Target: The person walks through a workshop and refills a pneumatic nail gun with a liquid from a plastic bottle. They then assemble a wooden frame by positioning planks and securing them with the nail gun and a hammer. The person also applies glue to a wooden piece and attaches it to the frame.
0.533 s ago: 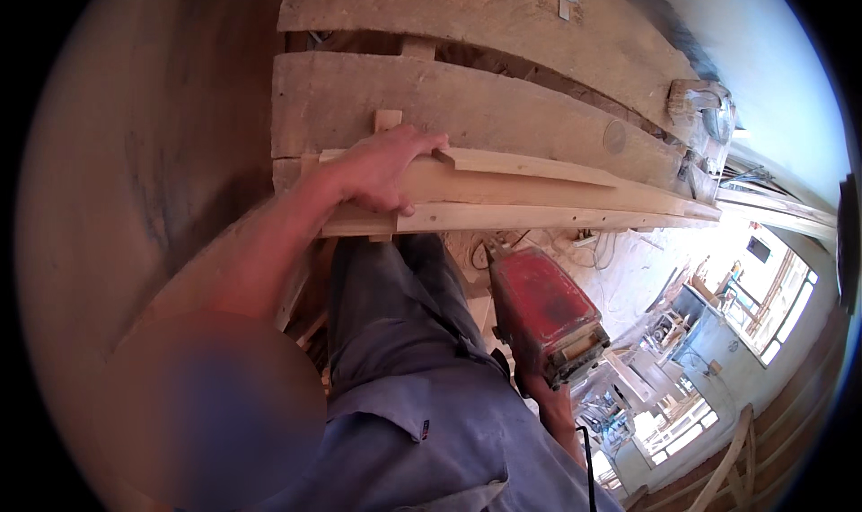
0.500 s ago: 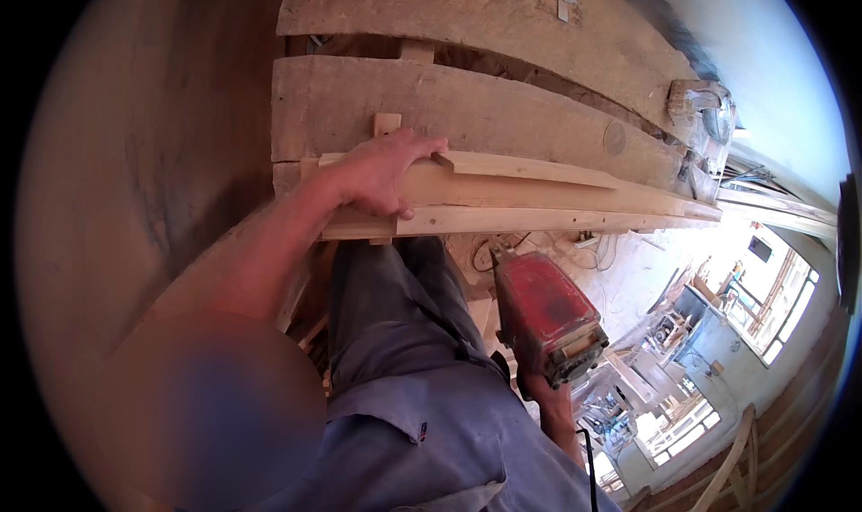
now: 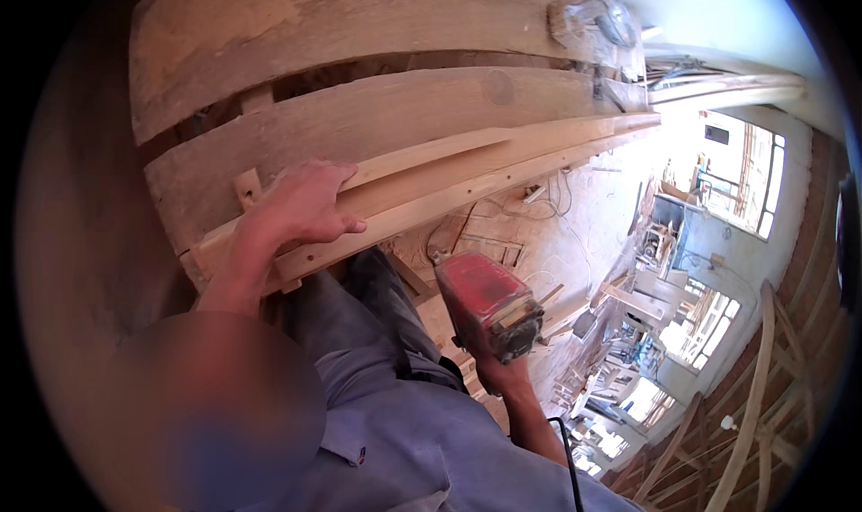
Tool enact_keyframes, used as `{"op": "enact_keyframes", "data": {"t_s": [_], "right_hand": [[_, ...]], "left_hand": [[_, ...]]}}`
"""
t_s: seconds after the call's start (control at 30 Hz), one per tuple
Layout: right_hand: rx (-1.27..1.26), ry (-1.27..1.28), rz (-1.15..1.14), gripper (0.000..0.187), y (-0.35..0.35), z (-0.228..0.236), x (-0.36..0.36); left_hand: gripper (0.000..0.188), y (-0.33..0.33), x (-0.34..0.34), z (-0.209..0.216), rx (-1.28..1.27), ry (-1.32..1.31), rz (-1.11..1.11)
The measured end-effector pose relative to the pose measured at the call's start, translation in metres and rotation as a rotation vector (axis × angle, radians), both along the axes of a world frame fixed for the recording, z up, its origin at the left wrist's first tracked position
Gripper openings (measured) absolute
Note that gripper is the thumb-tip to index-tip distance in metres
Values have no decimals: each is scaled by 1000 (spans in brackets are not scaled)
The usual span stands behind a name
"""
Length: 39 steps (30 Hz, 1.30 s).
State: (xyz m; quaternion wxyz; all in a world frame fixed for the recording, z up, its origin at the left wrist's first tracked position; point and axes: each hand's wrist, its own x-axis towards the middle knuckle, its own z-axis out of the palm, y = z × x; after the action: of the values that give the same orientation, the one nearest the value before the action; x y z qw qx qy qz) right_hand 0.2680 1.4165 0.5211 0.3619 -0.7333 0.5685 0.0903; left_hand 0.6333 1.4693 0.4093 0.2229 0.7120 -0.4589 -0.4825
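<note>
A long pale wooden channel (image 3: 413,184), built of a flat board with a raised strip along each side, lies along the near edge of the plank bench. Across its left part is my left hand (image 3: 305,202), fingers over the far strip and thumb toward the near strip, gripping it. Below the bench edge, to the right of my legs, my right hand (image 3: 499,375) is wrapped round a red tool (image 3: 485,287) that looks like a nail gun. Its body hides most of my fingers, and its front end is apart from the wood.
The bench's thick planks (image 3: 341,108) have a wide gap between them. A small wooden block (image 3: 248,189) sits beside the channel's far side. A dusty machine (image 3: 593,18) stands at the far end. A black hose (image 3: 567,458) runs by my right forearm. Wood scraps and cords lie on the floor.
The view has turned, so the bench and channel now slant up to the right. My left hand seems slightly farther right along the channel. The red tool stays in my right hand.
</note>
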Motion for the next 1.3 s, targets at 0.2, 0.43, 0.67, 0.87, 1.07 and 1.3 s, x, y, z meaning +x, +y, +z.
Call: {"op": "enact_keyframes", "data": {"t_s": [0.2, 0.43, 0.67, 0.87, 1.07, 1.3], "right_hand": [[78, 115, 108, 34, -6, 5, -39], [-80, -20, 68, 29, -31, -12, -77], [38, -178, -129, 48, -101, -30, -89], [229, -342, -195, 35, -160, -27, -90], [351, -490, -127, 41, -205, -10, -65], [413, -195, 108, 47, -238, -14, -23]], "left_hand": [[60, -88, -28, -17, -4, -115, -224], [68, -131, -58, -17, 11, -324, -297], [78, -137, -73, -8, 175, -355, -167], [89, -141, -83, -2, 288, -389, -90], [91, -142, -84, -5, 297, -383, -63], [93, -146, -77, -8, 323, -308, -82]]}}
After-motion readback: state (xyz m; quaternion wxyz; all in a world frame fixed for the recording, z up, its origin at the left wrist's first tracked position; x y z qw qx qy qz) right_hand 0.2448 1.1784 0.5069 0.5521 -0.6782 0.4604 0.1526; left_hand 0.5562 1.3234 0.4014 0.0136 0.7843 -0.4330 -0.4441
